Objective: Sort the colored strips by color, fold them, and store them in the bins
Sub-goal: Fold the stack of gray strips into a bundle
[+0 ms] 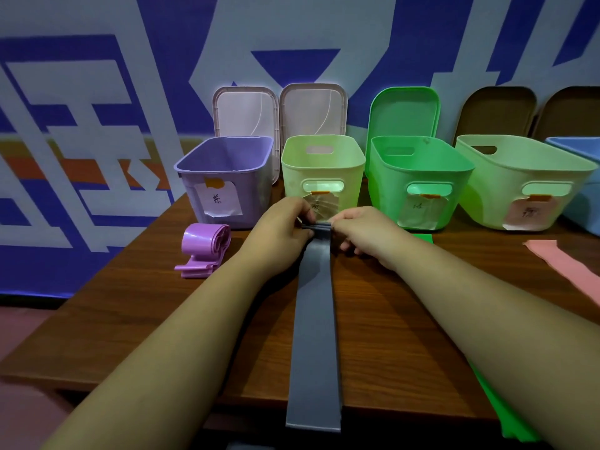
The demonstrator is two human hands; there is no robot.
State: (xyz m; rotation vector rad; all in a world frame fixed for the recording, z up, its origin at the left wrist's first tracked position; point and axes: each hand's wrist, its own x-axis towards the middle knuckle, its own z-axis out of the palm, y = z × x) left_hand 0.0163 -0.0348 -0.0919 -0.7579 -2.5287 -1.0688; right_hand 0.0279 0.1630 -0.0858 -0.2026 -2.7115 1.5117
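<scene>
Pinching the folded far end of a limp, light grey strip (314, 319), left hand (281, 227) and right hand (363, 232) grip opposite edges.

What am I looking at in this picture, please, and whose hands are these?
There is no machine here: a person wears a camera on the head, so the one picture looks forward and down at their own bare arms. The left hand and right hand both pinch the folded far end of a grey strip, which runs back along the wooden table and overhangs its near edge. A folded purple strip lies to the left; a pink strip and a green strip lie to the right. Behind stand open bins with paper labels: a purple bin, a pale green bin, a green bin and a second pale green bin.
</scene>
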